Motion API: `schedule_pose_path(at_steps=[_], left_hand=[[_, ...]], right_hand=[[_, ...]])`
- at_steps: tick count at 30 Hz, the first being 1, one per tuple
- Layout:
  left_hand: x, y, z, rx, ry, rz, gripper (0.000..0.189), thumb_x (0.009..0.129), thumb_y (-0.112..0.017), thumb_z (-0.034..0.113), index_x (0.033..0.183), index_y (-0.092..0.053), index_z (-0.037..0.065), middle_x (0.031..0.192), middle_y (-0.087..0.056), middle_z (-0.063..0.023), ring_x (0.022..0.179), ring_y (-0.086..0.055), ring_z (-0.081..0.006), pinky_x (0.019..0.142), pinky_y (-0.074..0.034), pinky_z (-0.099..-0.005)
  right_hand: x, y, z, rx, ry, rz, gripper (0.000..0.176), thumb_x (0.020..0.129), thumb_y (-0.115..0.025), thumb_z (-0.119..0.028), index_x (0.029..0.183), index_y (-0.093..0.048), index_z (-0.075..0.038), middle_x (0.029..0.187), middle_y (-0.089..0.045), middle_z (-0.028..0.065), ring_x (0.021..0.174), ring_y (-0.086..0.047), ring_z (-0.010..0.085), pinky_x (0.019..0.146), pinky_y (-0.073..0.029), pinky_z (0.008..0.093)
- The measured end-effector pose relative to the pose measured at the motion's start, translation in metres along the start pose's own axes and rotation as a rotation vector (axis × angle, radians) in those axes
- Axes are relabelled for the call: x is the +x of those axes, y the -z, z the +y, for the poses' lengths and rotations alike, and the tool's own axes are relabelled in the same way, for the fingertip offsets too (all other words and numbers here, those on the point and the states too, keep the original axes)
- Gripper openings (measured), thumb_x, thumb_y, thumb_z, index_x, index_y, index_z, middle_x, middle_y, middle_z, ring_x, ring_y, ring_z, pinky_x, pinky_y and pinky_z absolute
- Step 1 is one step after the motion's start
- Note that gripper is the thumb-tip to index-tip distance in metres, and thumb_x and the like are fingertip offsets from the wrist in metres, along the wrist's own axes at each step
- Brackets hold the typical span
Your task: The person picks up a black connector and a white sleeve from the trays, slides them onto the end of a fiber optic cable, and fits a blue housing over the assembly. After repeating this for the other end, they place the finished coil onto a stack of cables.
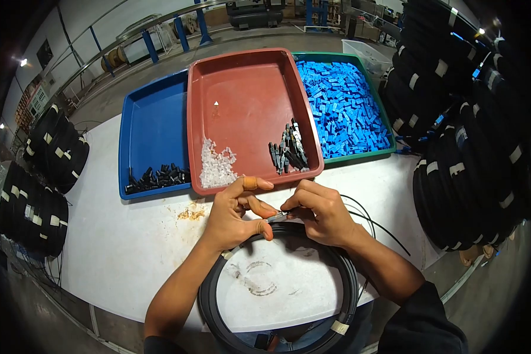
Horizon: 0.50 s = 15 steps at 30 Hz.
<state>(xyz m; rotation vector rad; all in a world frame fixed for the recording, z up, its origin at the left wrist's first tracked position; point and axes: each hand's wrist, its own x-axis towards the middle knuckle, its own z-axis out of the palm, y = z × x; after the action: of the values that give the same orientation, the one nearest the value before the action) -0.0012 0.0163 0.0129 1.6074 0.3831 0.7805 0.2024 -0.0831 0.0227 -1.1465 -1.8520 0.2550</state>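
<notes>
A coil of black cable (349,277), bound with pale tape, lies in front of me at the table's near edge. Above its far rim my two hands meet at a small grey-and-clear connector (277,218). My left hand (233,215) pinches this connector between thumb and fingertips; an orange-brown wrap circles one of its fingers. My right hand (321,212) is closed with its fingertips at the connector's dark right end, where the cable seems to enter. Fingers hide most of the join. Loose black cable ends (389,234) curve out to the right behind my right hand.
A red tray (248,88) holds small clear pieces (217,165) and black-and-silver connectors (289,147). Beside it stand a blue tray (153,118) with black parts and a green tray (389,141) full of blue clips. Stacked cable coils (466,177) flank the white table (130,253).
</notes>
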Motion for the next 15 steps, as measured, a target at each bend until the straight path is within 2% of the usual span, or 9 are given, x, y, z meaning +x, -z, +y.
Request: schedule_pose_path(at_steps=[3, 5, 12, 15], left_hand=[[-0.0002, -0.0007, 0.0006, -0.021, -0.034, -0.027, 0.080, 0.060, -0.097, 0.000, 0.128, -0.056, -0.001, 0.080, -0.071, -0.0039, 0.093, -0.075, -0.0163, 0.083, -0.058, -0.0255], [-0.0009, 0.0015, -0.0006, 0.047, -0.004, -0.023, 0.075, 0.062, -0.095, -0.002, 0.126, -0.059, 0.000, 0.089, -0.074, -0.0077, 0.095, -0.074, -0.0148, 0.084, -0.058, -0.0259], [-0.0016, -0.0014, -0.0032, -0.031, -0.070, -0.023, 0.073, 0.060, -0.096, 0.000, 0.124, -0.060, 0.000, 0.093, -0.075, -0.0089, 0.093, -0.074, -0.0149, 0.086, -0.059, -0.0273], [-0.0005, 0.0004, -0.0034, 0.078, -0.089, -0.014, 0.067, 0.061, -0.095, -0.003, 0.120, -0.063, 0.000, 0.096, -0.075, -0.0081, 0.092, -0.074, -0.0135, 0.085, -0.060, -0.0278]], right_hand=[[-0.0007, 0.0012, -0.0002, 0.003, 0.011, -0.001, 0.025, 0.072, -0.070, 0.013, 0.092, -0.066, -0.001, 0.086, -0.059, 0.0121, 0.076, -0.064, 0.0315, 0.064, -0.051, 0.0402], [-0.0011, -0.0020, -0.0017, -0.028, 0.007, 0.008, 0.025, 0.072, -0.070, 0.014, 0.091, -0.066, -0.001, 0.086, -0.059, 0.0120, 0.077, -0.064, 0.0313, 0.065, -0.052, 0.0400], [-0.0019, -0.0001, 0.0000, -0.025, 0.024, 0.009, 0.027, 0.071, -0.068, 0.016, 0.092, -0.066, -0.001, 0.086, -0.060, 0.0115, 0.077, -0.064, 0.0313, 0.065, -0.052, 0.0401], [0.0005, 0.0000, 0.0001, -0.017, 0.021, 0.007, 0.027, 0.071, -0.068, 0.016, 0.091, -0.066, -0.001, 0.086, -0.059, 0.0111, 0.077, -0.064, 0.0316, 0.065, -0.052, 0.0399]])
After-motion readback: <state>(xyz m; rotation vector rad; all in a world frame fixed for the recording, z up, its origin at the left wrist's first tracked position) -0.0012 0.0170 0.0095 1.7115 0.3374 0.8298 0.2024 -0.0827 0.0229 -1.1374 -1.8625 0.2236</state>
